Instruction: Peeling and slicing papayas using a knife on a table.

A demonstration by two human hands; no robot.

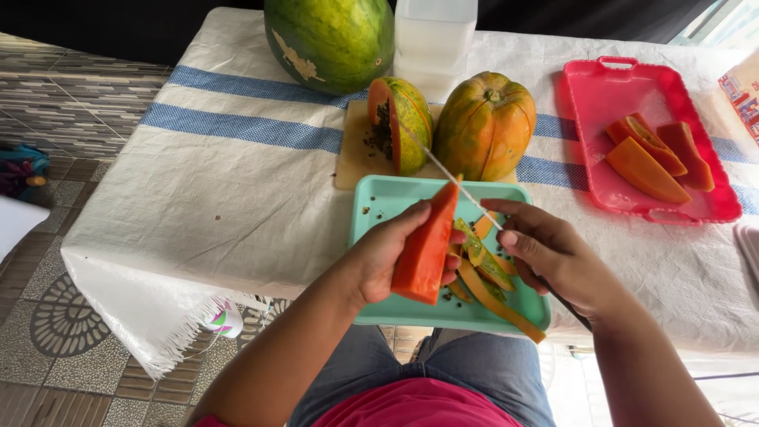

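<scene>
My left hand (383,257) holds a long orange papaya slice (427,245) upright over a teal tray (371,205). My right hand (553,257) grips a thin knife (455,175) whose blade runs up and left past the slice's top. Strips of green-orange peel (486,273) lie in the tray under both hands, with a few dark seeds.
On a wooden board (352,154) behind the tray stand a cut papaya half (402,122) showing seeds and a whole papaya (484,125). A watermelon (328,39) and a white plastic container (433,43) sit further back. A pink tray (601,103) at right holds peeled slices (652,154).
</scene>
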